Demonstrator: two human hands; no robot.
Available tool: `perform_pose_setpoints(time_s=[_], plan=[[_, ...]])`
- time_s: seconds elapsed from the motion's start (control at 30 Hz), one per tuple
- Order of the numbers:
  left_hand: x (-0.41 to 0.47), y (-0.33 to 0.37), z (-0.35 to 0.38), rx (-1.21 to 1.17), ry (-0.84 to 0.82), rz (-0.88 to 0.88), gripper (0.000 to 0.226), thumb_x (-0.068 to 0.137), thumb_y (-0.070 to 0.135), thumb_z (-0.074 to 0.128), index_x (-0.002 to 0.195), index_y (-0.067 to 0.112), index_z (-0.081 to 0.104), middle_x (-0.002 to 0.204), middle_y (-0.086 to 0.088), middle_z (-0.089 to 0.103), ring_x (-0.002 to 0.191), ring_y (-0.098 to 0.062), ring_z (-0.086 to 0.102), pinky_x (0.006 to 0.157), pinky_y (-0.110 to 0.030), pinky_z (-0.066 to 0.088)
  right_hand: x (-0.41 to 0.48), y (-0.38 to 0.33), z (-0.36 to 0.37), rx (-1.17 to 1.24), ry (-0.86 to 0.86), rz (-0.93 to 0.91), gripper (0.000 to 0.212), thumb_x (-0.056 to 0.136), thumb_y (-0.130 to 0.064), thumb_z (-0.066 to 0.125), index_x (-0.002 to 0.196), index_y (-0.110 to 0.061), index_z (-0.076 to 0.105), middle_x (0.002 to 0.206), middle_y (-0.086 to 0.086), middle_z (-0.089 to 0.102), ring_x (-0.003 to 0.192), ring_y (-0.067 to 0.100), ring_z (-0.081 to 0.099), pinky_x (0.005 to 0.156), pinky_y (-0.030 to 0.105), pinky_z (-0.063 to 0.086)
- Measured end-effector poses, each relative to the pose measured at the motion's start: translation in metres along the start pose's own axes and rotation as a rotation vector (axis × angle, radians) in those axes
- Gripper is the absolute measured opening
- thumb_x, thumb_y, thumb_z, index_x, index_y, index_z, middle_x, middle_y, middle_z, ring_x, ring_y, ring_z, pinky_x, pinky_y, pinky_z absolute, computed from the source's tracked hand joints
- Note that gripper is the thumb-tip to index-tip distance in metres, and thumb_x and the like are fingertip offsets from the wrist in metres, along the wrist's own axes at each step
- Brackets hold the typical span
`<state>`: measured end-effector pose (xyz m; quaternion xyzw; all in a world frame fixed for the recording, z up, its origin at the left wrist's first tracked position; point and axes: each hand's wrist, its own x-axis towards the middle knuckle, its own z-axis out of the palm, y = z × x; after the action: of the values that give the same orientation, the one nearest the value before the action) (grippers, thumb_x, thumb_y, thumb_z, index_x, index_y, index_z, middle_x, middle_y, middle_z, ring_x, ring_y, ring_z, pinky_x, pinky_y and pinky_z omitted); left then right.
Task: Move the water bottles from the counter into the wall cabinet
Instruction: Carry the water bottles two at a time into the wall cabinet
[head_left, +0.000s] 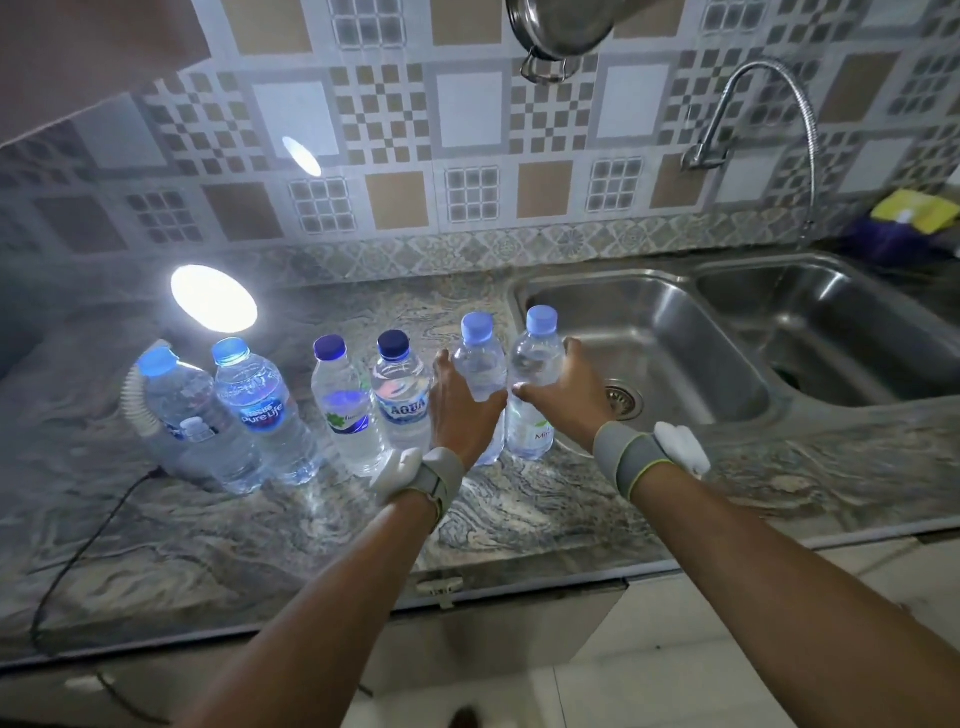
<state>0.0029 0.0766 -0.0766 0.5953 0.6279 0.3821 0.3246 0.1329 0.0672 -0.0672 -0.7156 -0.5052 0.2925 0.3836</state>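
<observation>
Several clear water bottles stand in a row on the marble counter (519, 509). My left hand (462, 410) is wrapped around a light-blue-capped bottle (480, 358). My right hand (558, 397) grips the rightmost bottle (535, 358), also light-blue-capped, beside the sink. To the left stand an Aqua bottle (400, 395) and another dark-capped bottle (340, 405), then a Pure Life bottle (257, 405) and a larger bottle (182, 410). The underside corner of the wall cabinet (78, 57) shows at the top left.
A double steel sink (753, 312) with a curved tap (769, 114) lies to the right. A steel pot (556, 31) hangs above. A black cable (78, 551) runs across the counter's left side. A yellow cloth (914, 210) sits behind the sink.
</observation>
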Motion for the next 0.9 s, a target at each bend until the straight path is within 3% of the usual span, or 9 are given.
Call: perform_pose_setpoints(time_s=[0.1, 0.3, 0.47, 0.7, 0.9], plan=[[0.002, -0.009, 0.006, 0.016, -0.009, 0.003, 0.082, 0.078, 0.023, 0.076, 0.144, 0.003, 0.031, 0.14, -0.016, 0.05, 0.129, -0.034, 0.049, 0.103, -0.048, 0.042, 0.002, 0.004, 0.005, 0.02, 0.021, -0.011, 0.064, 0.071, -0.023, 0.083, 0.123, -0.013, 0.047, 0.118, 0.006, 0.064, 0.106, 0.027, 0.063, 0.092, 0.045, 0.051], [0.007, -0.019, 0.01, -0.027, 0.02, -0.011, 0.063, 0.079, 0.02, 0.076, 0.132, 0.011, 0.042, 0.118, -0.01, 0.064, 0.109, -0.03, 0.061, 0.084, -0.035, 0.048, 0.008, 0.01, 0.01, 0.059, 0.058, -0.025, 0.059, 0.065, -0.025, 0.085, 0.115, -0.019, 0.053, 0.109, 0.0, 0.068, 0.101, 0.024, 0.066, 0.089, 0.047, 0.054], [0.006, -0.019, 0.012, -0.059, 0.057, -0.003, 0.063, 0.077, 0.022, 0.078, 0.13, 0.012, 0.045, 0.115, -0.008, 0.066, 0.107, -0.028, 0.062, 0.087, -0.037, 0.051, 0.008, 0.01, 0.01, 0.077, 0.101, -0.038, 0.052, 0.065, -0.022, 0.081, 0.11, -0.018, 0.056, 0.102, 0.0, 0.068, 0.095, 0.024, 0.066, 0.083, 0.043, 0.055], [-0.003, -0.008, 0.01, -0.116, 0.092, 0.083, 0.056, 0.077, 0.02, 0.078, 0.125, 0.013, 0.051, 0.108, 0.001, 0.063, 0.103, -0.023, 0.062, 0.083, -0.029, 0.046, 0.006, -0.001, -0.003, 0.066, 0.135, -0.082, 0.048, 0.067, -0.023, 0.077, 0.109, -0.017, 0.055, 0.098, -0.002, 0.067, 0.09, 0.023, 0.065, 0.073, 0.033, 0.053], [-0.004, 0.024, -0.007, -0.139, 0.161, 0.185, 0.053, 0.076, 0.024, 0.079, 0.12, 0.013, 0.052, 0.107, -0.001, 0.063, 0.101, -0.026, 0.061, 0.087, -0.04, 0.049, 0.005, -0.025, -0.028, 0.077, 0.177, -0.172, 0.055, 0.053, -0.043, 0.069, 0.103, -0.024, 0.063, 0.095, -0.007, 0.072, 0.09, 0.018, 0.069, 0.079, 0.041, 0.058]])
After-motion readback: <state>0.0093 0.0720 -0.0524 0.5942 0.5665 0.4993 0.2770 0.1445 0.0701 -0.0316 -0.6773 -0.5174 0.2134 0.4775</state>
